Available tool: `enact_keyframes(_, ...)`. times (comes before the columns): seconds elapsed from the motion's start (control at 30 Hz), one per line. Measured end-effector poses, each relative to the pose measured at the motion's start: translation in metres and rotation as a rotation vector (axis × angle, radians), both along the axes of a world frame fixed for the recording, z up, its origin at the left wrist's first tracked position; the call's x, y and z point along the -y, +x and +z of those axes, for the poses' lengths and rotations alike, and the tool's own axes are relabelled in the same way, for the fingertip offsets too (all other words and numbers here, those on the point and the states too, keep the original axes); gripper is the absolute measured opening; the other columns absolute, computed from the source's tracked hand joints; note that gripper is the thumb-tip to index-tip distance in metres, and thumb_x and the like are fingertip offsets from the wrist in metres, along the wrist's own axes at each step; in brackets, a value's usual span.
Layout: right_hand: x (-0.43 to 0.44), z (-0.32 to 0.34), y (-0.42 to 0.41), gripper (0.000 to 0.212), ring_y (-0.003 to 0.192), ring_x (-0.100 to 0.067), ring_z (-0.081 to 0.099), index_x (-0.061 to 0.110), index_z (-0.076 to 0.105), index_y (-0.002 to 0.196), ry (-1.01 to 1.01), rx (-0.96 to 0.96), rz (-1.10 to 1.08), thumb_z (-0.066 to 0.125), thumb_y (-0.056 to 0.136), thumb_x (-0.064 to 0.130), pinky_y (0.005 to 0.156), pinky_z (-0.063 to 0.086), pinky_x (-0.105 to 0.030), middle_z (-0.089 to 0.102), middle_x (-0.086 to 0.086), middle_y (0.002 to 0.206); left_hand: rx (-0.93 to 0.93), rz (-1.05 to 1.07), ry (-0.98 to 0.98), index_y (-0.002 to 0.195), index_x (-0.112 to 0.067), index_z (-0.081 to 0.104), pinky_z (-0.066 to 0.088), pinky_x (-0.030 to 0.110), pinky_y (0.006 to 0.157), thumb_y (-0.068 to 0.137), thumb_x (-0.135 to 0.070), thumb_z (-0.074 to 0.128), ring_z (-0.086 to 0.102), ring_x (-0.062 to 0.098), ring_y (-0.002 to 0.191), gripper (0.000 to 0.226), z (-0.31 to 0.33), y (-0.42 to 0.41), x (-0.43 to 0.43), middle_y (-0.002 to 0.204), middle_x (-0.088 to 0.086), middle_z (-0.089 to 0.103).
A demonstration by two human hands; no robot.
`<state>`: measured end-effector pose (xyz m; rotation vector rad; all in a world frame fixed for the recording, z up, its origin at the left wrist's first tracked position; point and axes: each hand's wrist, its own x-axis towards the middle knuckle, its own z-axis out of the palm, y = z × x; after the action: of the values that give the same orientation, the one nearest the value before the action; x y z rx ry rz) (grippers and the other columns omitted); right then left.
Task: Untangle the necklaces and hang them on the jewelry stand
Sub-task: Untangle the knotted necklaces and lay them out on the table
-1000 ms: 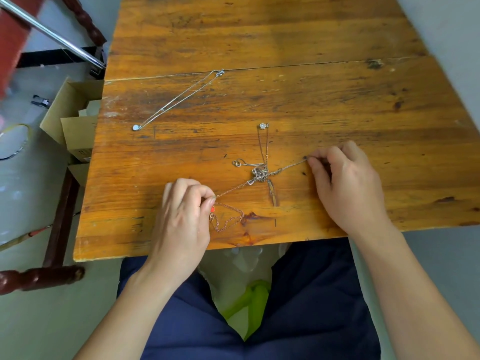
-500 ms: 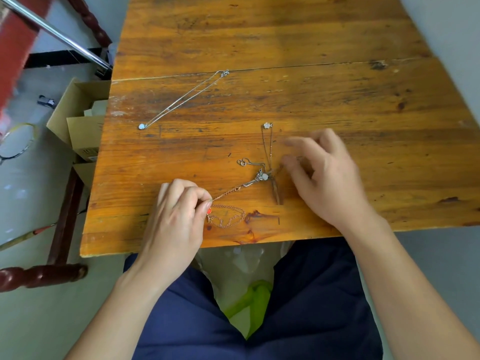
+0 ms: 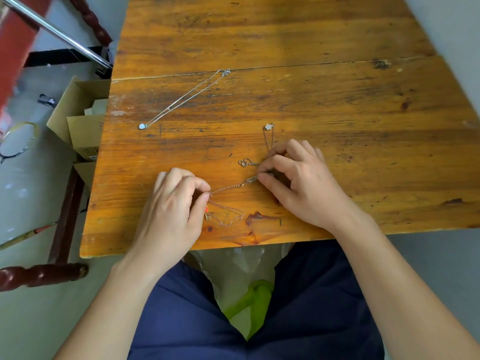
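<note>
A tangle of thin chains lies near the front of the wooden table (image 3: 337, 105). My left hand (image 3: 171, 211) pinches the rose-gold chain (image 3: 228, 188), whose slack loops lie beside my thumb. My right hand (image 3: 298, 183) pinches the knot where the chains cross, hiding most of it. A silver chain with a flower pendant (image 3: 268, 127) runs up from the knot, and a small clasp end (image 3: 245, 162) sticks out to its left. A separate silver necklace (image 3: 181, 100) lies straight on the table's left part. No jewelry stand is in view.
An open cardboard box (image 3: 78, 118) stands on the floor at the table's left edge. A metal pole (image 3: 54, 32) and dark wooden chair legs (image 3: 65, 211) are on the left. My lap and a plastic bag (image 3: 246, 281) are below the table's front edge.
My right hand let go of the chain's right end and moved left onto the knot. My left hand kept its pinch on the rose-gold chain.
</note>
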<state>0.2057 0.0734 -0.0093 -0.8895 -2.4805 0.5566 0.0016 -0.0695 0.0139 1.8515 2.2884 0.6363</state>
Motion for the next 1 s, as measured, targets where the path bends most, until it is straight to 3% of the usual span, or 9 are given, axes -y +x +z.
enact_keyframes(0.1,0.000,-0.003,0.001,0.017,0.108,-0.021,0.051,0.026,0.072,0.103,-0.009,-0.021,0.002,0.060,0.098,0.037,0.087,0.037,-0.039,0.058,0.002,0.111,0.078,0.010,0.058,0.113,-0.013,0.068,0.040,0.022,0.085,0.095,-0.022,0.060,0.050,0.015,0.099,0.021,0.003,0.008,-0.013,0.105,-0.002,0.058)
enact_keyframes(0.27,0.000,-0.006,0.001,0.017,0.109,-0.019,0.051,0.026,0.071,0.105,-0.038,-0.048,-0.008,0.060,0.098,0.037,0.090,0.034,-0.036,0.058,0.004,0.111,0.092,-0.076,0.011,0.116,-0.017,0.071,0.042,0.025,0.083,0.092,-0.029,0.065,0.051,0.014,0.097,0.027,0.000,0.021,-0.037,0.100,-0.004,0.061)
enact_keyframes(0.37,-0.001,-0.006,0.000,0.016,0.108,-0.019,0.052,0.026,0.071,0.104,-0.056,-0.073,-0.014,0.060,0.099,0.036,0.089,0.036,-0.038,0.059,0.005,0.111,0.091,-0.092,-0.004,0.113,-0.020,0.073,0.040,0.023,0.082,0.089,-0.033,0.068,0.049,0.012,0.096,0.028,-0.002,0.020,-0.040,0.096,-0.007,0.058)
enact_keyframes(0.5,-0.002,-0.008,-0.001,0.018,0.106,-0.017,0.053,0.027,0.071,0.103,-0.082,-0.103,-0.044,0.059,0.098,0.038,0.090,0.039,-0.040,0.060,0.006,0.108,0.056,-0.105,0.036,0.100,-0.018,0.075,0.038,0.019,0.078,0.092,-0.023,0.065,0.050,0.012,0.090,0.014,-0.003,0.018,-0.041,0.092,-0.006,0.061)
enact_keyframes(0.63,-0.003,-0.009,-0.001,0.021,0.105,-0.017,0.054,0.025,0.071,0.106,-0.085,-0.114,-0.057,0.057,0.098,0.039,0.089,0.041,-0.042,0.061,0.006,0.106,0.061,-0.088,0.047,0.098,-0.017,0.070,0.044,0.027,0.075,0.095,-0.021,0.058,0.050,0.012,0.089,0.013,-0.003,0.018,-0.042,0.095,-0.008,0.060)
enact_keyframes(0.83,-0.003,-0.011,-0.002,0.024,0.104,-0.019,0.054,0.024,0.073,0.105,-0.069,-0.115,-0.065,0.057,0.098,0.040,0.088,0.042,-0.044,0.061,0.004,0.104,0.036,-0.077,0.055,0.097,-0.019,0.074,0.048,0.030,0.068,0.087,-0.036,0.070,0.054,0.015,0.089,0.020,-0.003,0.027,-0.042,0.089,-0.007,0.061)
enact_keyframes(1.0,-0.003,-0.013,0.000,0.029,0.106,-0.020,0.055,0.022,0.074,0.112,-0.038,-0.095,-0.077,0.054,0.100,0.038,0.090,0.043,-0.043,0.061,0.002,0.107,-0.084,-0.103,0.099,0.093,-0.014,0.071,0.049,0.037,0.058,0.093,-0.023,0.062,0.053,0.021,0.082,0.013,-0.008,0.029,-0.043,0.087,0.000,0.061)
